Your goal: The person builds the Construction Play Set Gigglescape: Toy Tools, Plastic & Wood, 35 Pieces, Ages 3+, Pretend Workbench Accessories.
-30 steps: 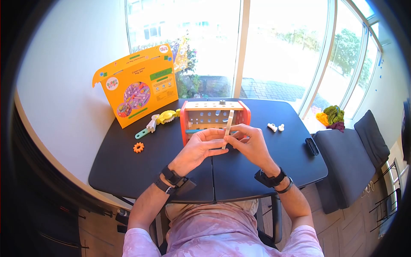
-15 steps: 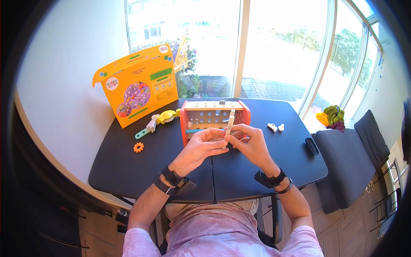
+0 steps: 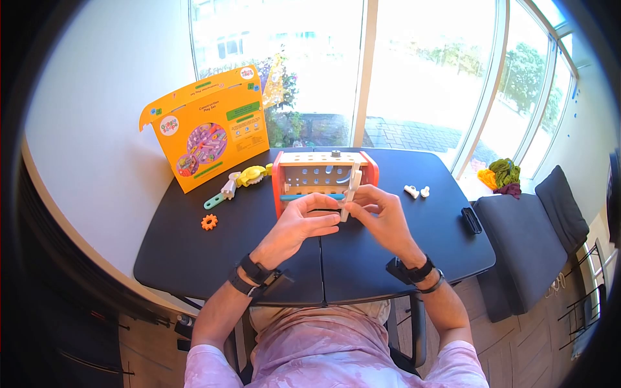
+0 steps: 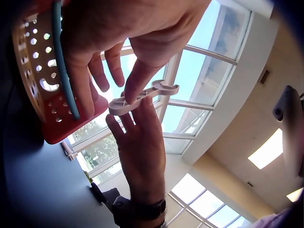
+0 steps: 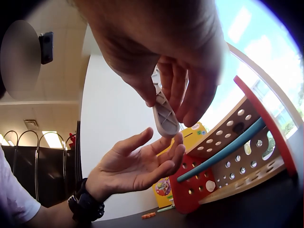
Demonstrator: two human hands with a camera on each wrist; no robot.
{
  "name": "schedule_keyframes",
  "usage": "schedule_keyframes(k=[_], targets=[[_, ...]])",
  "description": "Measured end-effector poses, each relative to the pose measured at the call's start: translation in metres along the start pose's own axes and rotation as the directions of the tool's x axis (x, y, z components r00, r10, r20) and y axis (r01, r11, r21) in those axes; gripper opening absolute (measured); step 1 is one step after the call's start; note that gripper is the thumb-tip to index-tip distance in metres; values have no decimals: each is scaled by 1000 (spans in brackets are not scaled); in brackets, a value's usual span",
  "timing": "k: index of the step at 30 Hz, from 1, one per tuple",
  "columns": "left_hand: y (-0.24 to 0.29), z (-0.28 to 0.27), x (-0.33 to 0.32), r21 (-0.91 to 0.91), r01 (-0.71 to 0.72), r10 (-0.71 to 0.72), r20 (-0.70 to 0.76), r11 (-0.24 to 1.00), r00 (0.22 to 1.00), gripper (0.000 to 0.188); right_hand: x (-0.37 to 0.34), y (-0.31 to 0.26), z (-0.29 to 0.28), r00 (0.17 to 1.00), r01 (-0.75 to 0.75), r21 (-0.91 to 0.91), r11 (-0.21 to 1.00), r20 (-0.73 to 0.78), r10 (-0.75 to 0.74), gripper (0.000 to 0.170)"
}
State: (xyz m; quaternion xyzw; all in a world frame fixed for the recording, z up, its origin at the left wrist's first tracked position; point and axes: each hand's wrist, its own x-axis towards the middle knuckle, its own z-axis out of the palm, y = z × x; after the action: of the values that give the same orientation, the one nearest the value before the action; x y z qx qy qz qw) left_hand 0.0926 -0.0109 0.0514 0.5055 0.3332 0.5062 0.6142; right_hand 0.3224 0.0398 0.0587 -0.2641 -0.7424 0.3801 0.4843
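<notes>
Pinching a toy wrench [image 5: 166, 120], the right hand [image 3: 384, 216] held it beside the empty left hand [image 3: 299, 223], fingers loosely parted.

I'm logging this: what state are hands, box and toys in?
White wrench, raised, pinched
Right hand, pinching the wrench
Left hand, gripping nothing
Yellow box, standing
Peg bench, standing
Dark knob, atop bench
Orange gear, lying
Two white pieces, loose
Teal strip, lying
Yellow toy, lying
Pale piece, lying
</notes>
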Motion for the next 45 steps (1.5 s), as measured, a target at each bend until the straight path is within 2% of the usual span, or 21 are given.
schedule_keyframes(k=[1,4,7,10,13,16,19,22,25,28,31,33,35,37,39,40,43,44,45], targets=[[0,-2,-1,2,-3,3,-7,1000,1000,27,0,0,-4,1000,17,16,1000,-16,-16,26],[0,-13,-8,12,-17,17,-34,1000,999,26,3,-3,-25,984,98,-163,982,-130,-120,25],[5,-29,-18,37,-38,41,-77,999,996,23,8,12,-63,954,81,-262,962,-259,-151,25],[14,-48,-29,66,-79,87,-126,995,988,19,9,29,-122,916,-159,-411,898,-401,-21,25],[22,-62,-34,78,-98,111,-186,992,976,19,5,79,-179,885,-301,-514,803,-464,35,32],[29,-73,-39,96,-118,137,-236,988,962,21,-5,130,-225,878,-430,-733,527,-476,54,35],[39,-74,-42,142,-121,160,-314,983,936,19,-19,181,-255,871,-487,-807,334,-479,112,34],[44,-81,-40,169,-128,184,-376,977,908,19,-25,203,-259,855,-517,-838,177,-494,159,31],[46,-90,-36,183,-142,203,-384,973,901,19,-24,212,-258,838,-533,-839,109,-507,201,33],[52,-94,-30,218,-156,235,-409,964,882,21,-17,163,-225,836,-548,-829,111,-540,94,36],[58,-99,-12,316,-134,276,-465,939,841,26,7,145,-209,913,-382,-859,342,-408,-4,41],[59,-104,7,433,-90,323,-502,897,802,33,33,91,-174,880,-475,-672,569,-371,296,55],[52,-124,30,487,81,208,-510,869,835,47,49,91,-145,855,-514,-289,808,-253,453,71],[53,-130,40,502,201,102,-513,841,853,60,61,68,-117,829,-558,-228,798,-123,545,89],[57,-108,35,481,283,-3,-504,829,864,72,74,57,-88,795,-604,-175,778,-62,603,93],[63,-96,29,450,286,-40,-482,846,875,72,78,52,-78,776,-627,-149,765,-28,630,96],[58,-105,30,400,229,-28,-449,888,893,76,82,31,-61,770,-625,-107,773,75,634,98],[56,-110,32,361,208,-32,-436,909,899,60,82,24,-61,750,-644,-122,755,93,655,94],[54,-116,31,346,179,-27,-401,921,916,57,82,32,-63,755,-638,-85,766,130,643,90]])
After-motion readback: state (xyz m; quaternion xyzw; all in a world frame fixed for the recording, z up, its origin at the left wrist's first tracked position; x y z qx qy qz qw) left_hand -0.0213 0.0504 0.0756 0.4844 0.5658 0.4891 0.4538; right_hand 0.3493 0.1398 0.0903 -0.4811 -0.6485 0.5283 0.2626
